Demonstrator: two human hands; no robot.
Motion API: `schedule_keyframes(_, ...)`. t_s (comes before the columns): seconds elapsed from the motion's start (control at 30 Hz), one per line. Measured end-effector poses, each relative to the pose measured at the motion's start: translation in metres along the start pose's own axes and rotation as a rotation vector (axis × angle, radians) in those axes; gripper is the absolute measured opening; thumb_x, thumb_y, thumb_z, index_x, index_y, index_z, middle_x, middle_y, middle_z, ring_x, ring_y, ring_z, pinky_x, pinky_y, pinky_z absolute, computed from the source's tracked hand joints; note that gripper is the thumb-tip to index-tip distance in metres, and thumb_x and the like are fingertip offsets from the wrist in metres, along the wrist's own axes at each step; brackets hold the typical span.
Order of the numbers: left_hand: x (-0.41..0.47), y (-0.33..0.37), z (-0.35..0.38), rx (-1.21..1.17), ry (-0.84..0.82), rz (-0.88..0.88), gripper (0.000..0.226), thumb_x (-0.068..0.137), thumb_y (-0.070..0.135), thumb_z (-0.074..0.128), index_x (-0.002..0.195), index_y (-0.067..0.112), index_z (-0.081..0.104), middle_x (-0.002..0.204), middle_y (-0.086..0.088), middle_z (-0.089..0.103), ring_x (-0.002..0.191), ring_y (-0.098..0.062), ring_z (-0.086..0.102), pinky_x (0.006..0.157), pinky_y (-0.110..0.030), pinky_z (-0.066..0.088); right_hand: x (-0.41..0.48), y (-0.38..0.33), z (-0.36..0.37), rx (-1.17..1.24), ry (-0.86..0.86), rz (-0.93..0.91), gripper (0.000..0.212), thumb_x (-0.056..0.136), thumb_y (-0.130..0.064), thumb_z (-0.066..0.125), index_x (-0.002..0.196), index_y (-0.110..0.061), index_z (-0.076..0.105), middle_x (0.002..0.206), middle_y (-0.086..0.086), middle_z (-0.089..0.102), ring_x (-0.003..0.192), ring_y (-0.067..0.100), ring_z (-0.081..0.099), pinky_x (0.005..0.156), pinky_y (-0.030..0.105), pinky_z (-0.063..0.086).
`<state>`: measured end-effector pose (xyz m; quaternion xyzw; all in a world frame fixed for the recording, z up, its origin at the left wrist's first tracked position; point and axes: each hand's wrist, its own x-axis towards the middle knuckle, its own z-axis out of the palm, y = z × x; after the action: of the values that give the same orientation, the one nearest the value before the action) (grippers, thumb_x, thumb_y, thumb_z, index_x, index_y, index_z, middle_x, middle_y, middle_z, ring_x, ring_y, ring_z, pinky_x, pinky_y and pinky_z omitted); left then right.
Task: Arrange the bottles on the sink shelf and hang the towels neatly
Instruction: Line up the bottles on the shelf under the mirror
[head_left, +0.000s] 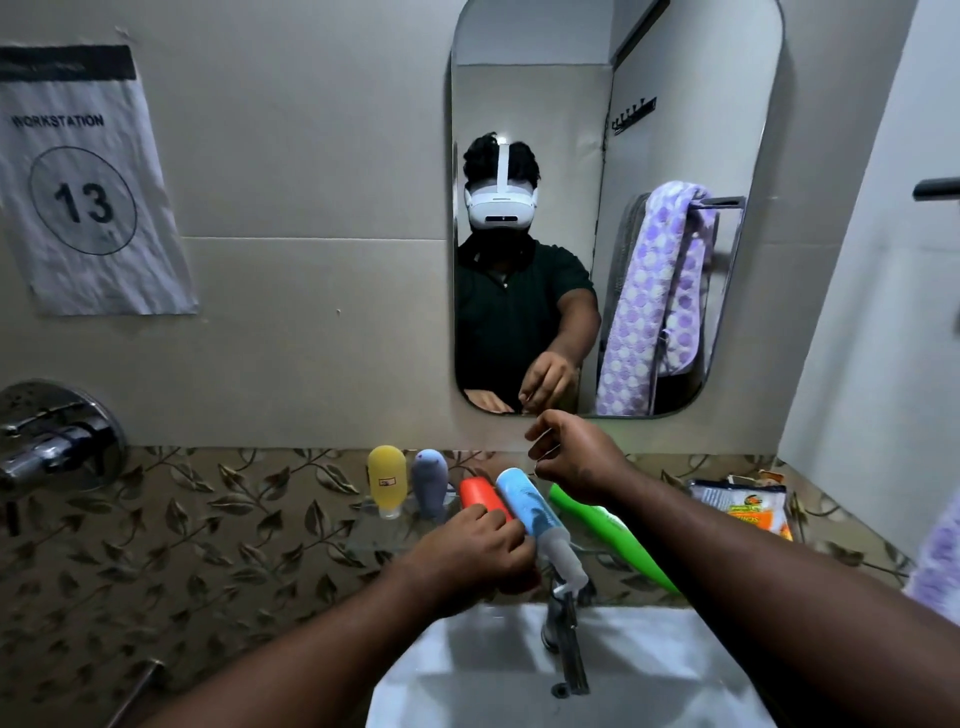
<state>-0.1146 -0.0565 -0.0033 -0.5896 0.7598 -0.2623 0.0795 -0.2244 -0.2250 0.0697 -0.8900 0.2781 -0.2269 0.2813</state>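
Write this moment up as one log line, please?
step: arranging bottles | left hand: on red bottle | right hand: raised, holding nothing visible | yellow bottle, grey bottle: upright | blue bottle, green bottle: leaning

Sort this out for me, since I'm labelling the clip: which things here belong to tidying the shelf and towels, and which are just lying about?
Belongs to the job:
yellow bottle
grey bottle
red bottle, under the left hand
blue bottle
green bottle
glass shelf
purple checked towel

Just lying about:
snack packet
workstation 13 sign
wall tap
mirror
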Motion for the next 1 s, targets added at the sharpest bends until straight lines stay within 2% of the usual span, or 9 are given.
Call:
schedule_keyframes(0.13,0.001,0.006,-0.005,-0.002,0.061,-0.010,0.042,0.103,0.025,0.025,0.121,0.011,0.060,0.111,-0.010,0.067,0.096,-0.030,0.065,0.072,-0.044,0.057,-0.006,0.003,-0.003,-0.035,0.010,0.008,0.033,0.074,-0.006,0.071,0.098,-0.026,0.061,0.088,-0.004,0.074,0.082,0.015,0.070,0.077,0.039,0.058)
schedule_keyframes(0.27,-0.002,0.001,-0.012,-0.056,0.060,-0.027,0.048,0.102,0.028,0.021,0.128,0.009,0.056,0.120,-0.013,0.065,0.105,-0.031,0.063,0.077,-0.046,0.058,-0.007,0.002,-0.003,-0.043,-0.005,-0.004,0.030,0.076,-0.005,0.070,0.098,-0.025,0.063,0.090,-0.004,0.075,0.084,0.016,0.070,0.078,0.039,0.058)
schedule_keyframes(0.4,-0.011,-0.011,-0.024,-0.132,0.156,-0.018,0.022,0.091,0.016,0.056,0.110,0.016,0.066,0.099,-0.004,0.069,0.084,-0.022,0.066,0.057,-0.032,0.054,-0.007,-0.001,0.000,-0.033,-0.051,-0.020,0.034,0.078,0.003,0.065,0.095,-0.026,0.067,0.091,-0.003,0.076,0.087,0.014,0.071,0.083,0.039,0.060)
schedule_keyframes(0.47,-0.015,-0.018,-0.028,-0.188,0.156,-0.029,0.020,0.086,0.010,0.065,0.104,0.017,0.063,0.095,-0.004,0.066,0.081,-0.023,0.064,0.054,-0.032,0.051,-0.008,-0.004,0.001,-0.041,-0.096,-0.057,0.038,0.077,0.008,0.062,0.092,-0.026,0.068,0.092,-0.002,0.077,0.087,0.013,0.072,0.084,0.039,0.060)
schedule_keyframes(0.67,-0.013,-0.051,-0.048,-0.113,0.077,0.012,0.020,0.085,-0.002,0.059,0.102,0.005,0.067,0.098,-0.019,0.065,0.084,-0.034,0.065,0.060,-0.043,0.055,-0.005,-0.018,0.007,-0.025,-0.290,-0.140,0.054,0.074,0.016,0.061,0.116,-0.017,0.069,0.108,0.001,0.072,0.088,0.014,0.064,0.083,0.034,0.057)
schedule_keyframes(0.77,-0.006,-0.068,-0.058,-0.074,-0.019,0.022,0.025,0.095,0.007,0.056,0.119,0.007,0.064,0.112,-0.023,0.064,0.092,-0.039,0.064,0.066,-0.047,0.056,-0.005,-0.023,0.012,-0.031,-0.354,-0.159,0.060,0.074,0.009,0.075,0.128,-0.016,0.063,0.115,0.000,0.070,0.102,0.016,0.065,0.083,0.027,0.053)
schedule_keyframes(0.87,0.002,-0.081,-0.070,-0.041,-0.110,-0.018,0.043,0.099,0.036,0.046,0.139,0.022,0.052,0.132,-0.016,0.055,0.112,-0.036,0.057,0.078,-0.040,0.050,-0.006,-0.027,0.019,-0.089,-0.331,-0.170,0.067,0.069,-0.005,0.085,0.130,-0.021,0.063,0.123,0.002,0.071,0.112,0.019,0.064,0.092,0.029,0.049)
schedule_keyframes(0.93,0.010,-0.086,-0.077,0.030,-0.120,0.034,0.048,0.100,0.042,0.046,0.144,0.025,0.047,0.133,-0.014,0.053,0.113,-0.031,0.056,0.078,-0.035,0.044,-0.005,-0.029,0.023,-0.122,-0.301,-0.155,0.075,0.066,-0.009,0.088,0.134,-0.025,0.061,0.124,-0.002,0.069,0.110,0.016,0.061,0.088,0.027,0.049)
schedule_keyframes(1.0,0.013,-0.089,-0.087,-0.025,-0.204,0.010,0.048,0.100,0.039,0.054,0.144,0.023,0.050,0.142,-0.012,0.050,0.126,-0.030,0.051,0.092,-0.039,0.045,-0.003,-0.029,0.025,-0.096,-0.257,-0.151,0.075,0.066,-0.010,0.089,0.134,-0.022,0.059,0.120,-0.005,0.066,0.105,0.012,0.058,0.078,0.023,0.042)
